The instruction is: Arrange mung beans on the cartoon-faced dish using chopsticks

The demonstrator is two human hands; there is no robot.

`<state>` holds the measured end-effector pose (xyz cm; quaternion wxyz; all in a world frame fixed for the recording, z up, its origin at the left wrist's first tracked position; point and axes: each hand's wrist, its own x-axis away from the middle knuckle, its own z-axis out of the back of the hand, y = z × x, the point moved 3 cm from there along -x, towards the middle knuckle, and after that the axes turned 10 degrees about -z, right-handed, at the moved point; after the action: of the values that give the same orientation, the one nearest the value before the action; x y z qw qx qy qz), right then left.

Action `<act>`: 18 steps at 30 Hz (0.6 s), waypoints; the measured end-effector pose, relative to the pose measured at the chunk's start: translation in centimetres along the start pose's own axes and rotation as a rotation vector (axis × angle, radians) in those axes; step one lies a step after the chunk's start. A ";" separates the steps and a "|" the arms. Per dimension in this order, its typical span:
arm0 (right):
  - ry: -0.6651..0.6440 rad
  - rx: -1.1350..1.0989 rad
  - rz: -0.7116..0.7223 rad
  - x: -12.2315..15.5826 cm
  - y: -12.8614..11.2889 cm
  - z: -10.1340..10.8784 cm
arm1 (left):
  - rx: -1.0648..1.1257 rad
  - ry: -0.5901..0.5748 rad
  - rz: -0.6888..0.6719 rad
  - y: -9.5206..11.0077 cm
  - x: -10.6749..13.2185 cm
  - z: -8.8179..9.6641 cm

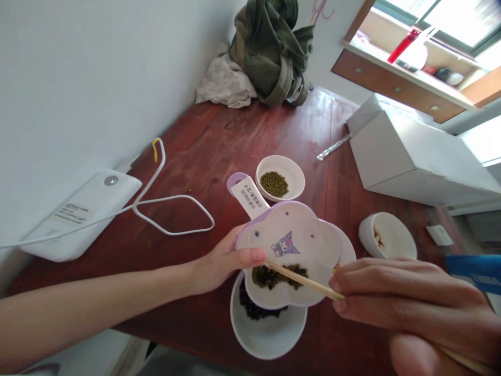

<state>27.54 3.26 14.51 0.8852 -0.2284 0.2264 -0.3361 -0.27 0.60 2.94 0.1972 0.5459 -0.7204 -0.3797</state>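
**Now: plate tipped over the bowl**

Your red-brown tabletop (pixel 219 136) carries a white box (pixel 410 156) at your right, well apart from the work. Nearer you, your left hand (pixel 223 261) is clamped on the rim of a cloud-shaped plate (pixel 313 250), thumb on top. It holds the plate tilted toward you, so the low edge hangs over a white bowl (pixel 266 334) at the tabletop's near edge. A smaller bowl of green beans (pixel 297 175) stands upright just behind the plate, out of the way. Your right hand (pixel 399 297) is closed around a wooden chopstick (pixel 301 279), its tip laid across the heap. The slope seems to be why the dark beans (pixel 274 274) gather at the plate's bottom lip, right above those lying in the bowl.
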 end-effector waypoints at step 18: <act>-0.075 -0.423 -0.022 -5.2 -1.8 -2.0 | 0.017 0.057 0.004 0.4 0.2 -0.7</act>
<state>22.07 5.14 15.23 0.8217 -0.4238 0.2564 -0.2820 -0.09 0.26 3.61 0.2140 0.5566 -0.7188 -0.3573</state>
